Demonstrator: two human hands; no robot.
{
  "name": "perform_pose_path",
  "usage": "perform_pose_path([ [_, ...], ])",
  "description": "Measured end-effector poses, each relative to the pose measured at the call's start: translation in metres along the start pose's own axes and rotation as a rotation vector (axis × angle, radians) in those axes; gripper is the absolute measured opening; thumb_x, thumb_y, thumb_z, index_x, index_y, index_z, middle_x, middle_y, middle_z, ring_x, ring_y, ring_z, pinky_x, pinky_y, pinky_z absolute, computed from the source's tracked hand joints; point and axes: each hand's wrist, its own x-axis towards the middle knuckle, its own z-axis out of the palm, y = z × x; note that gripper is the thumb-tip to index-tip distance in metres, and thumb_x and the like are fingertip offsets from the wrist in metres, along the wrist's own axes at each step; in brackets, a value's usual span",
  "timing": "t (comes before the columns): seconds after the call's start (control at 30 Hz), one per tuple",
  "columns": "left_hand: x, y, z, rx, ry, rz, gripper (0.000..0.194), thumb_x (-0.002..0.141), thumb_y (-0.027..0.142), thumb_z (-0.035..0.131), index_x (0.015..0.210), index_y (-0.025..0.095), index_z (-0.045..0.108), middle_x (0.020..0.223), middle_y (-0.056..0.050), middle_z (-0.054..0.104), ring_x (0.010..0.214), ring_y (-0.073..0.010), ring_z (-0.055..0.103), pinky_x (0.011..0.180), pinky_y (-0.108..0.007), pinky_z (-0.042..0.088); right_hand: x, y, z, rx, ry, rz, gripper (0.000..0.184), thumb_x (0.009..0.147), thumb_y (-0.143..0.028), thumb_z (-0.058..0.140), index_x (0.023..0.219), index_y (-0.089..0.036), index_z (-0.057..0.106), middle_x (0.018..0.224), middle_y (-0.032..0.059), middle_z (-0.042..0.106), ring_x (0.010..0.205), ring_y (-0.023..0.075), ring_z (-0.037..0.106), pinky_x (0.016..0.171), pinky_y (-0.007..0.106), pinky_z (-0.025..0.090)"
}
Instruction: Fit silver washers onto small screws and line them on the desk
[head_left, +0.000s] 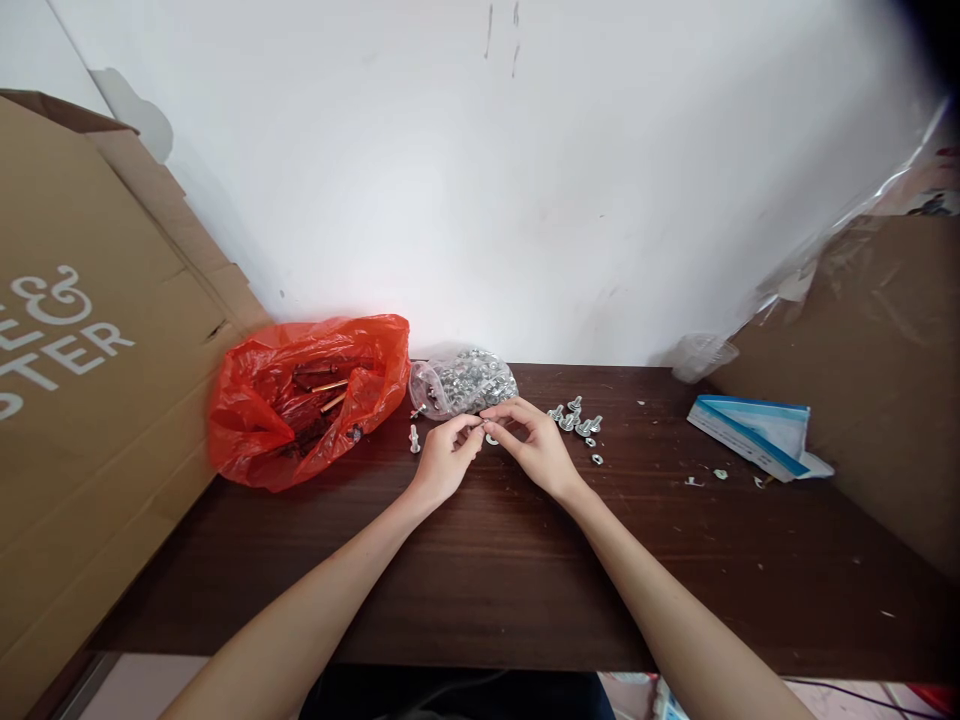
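My left hand (pixel 444 462) and my right hand (pixel 538 452) meet fingertip to fingertip above the table. Both are closed in a pinch around something small, which the fingers mostly hide. Just under the right fingers lies a flat metal piece, perhaps a washer (pixel 491 439), partly covered. To the left of my left hand a single bolt (pixel 415 438) sits on the wood. Several bolts with washers (pixel 577 420) are grouped right of my right hand, and nuts (pixel 597 459) lie close by. Behind the hands rests a clear plastic bag (pixel 480 375) full of small metal hardware.
An open red plastic bag (pixel 255 430) with long metal pieces stands at the left, against a cardboard box (pixel 112 300). On the right are a blue and white packet (pixel 750 435), a clear plastic cup (pixel 703 357) and another box (pixel 870 380). Scraps dot the dark table (pixel 487 590).
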Motion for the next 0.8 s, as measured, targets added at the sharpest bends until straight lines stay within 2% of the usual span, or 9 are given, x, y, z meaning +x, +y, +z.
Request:
perform_pose_path([
  [0.3, -0.0024, -0.0008, 0.0017, 0.13, 0.072, 0.104, 0.018, 0.081, 0.03, 0.054, 0.085, 0.016, 0.065, 0.069, 0.0, 0.059, 0.058, -0.0107, 0.048, 0.056, -0.022, 0.038, -0.0029, -0.0025, 0.0011, -0.207, -0.027, 0.039, 0.026, 0.087, -0.043, 0.05, 0.083, -0.02, 0.062, 0.077, 0.0039, 0.064, 0.068, 0.0173, 0.057, 0.064, 0.028, 0.044],
  [0.53, -0.0072, 0.0044, 0.002, 0.281, 0.065, 0.199, 0.013, 0.081, 0.025, 0.055, 0.081, 0.017, 0.065, 0.066, 0.001, 0.053, 0.057, -0.0104, 0.046, 0.056, -0.022, 0.037, -0.0048, -0.0043, 0.0022, -0.475, -0.064, 0.02, 0.041, 0.093, -0.044, 0.037, 0.061, -0.02, 0.048, 0.059, 0.0011, 0.054, 0.056, 0.0147, 0.047, 0.054, 0.026, 0.032],
  [0.7, -0.0084, 0.0052, 0.0026, 0.322, 0.037, 0.235, 0.012, 0.081, 0.022, 0.056, 0.086, 0.018, 0.066, 0.073, 0.0, 0.054, 0.059, -0.0096, 0.048, 0.057, -0.021, 0.039, -0.0054, -0.0008, 0.0017, -0.446, -0.068, 0.087, 0.054, 0.095, -0.049, 0.026, 0.051, -0.02, 0.035, 0.048, -0.0001, 0.043, 0.047, 0.0123, 0.04, 0.05, 0.026, 0.025],
  [0.8, -0.0071, 0.0035, 0.0028, 0.321, 0.043, 0.232, 0.013, 0.082, 0.022, 0.056, 0.088, 0.017, 0.066, 0.075, 0.0, 0.054, 0.059, -0.0088, 0.048, 0.058, -0.021, 0.04, -0.0049, -0.0019, -0.0026, -0.427, -0.013, 0.119, 0.051, 0.095, -0.05, 0.023, 0.056, -0.02, 0.038, 0.049, -0.0005, 0.045, 0.048, 0.0131, 0.044, 0.051, 0.025, 0.028],
])
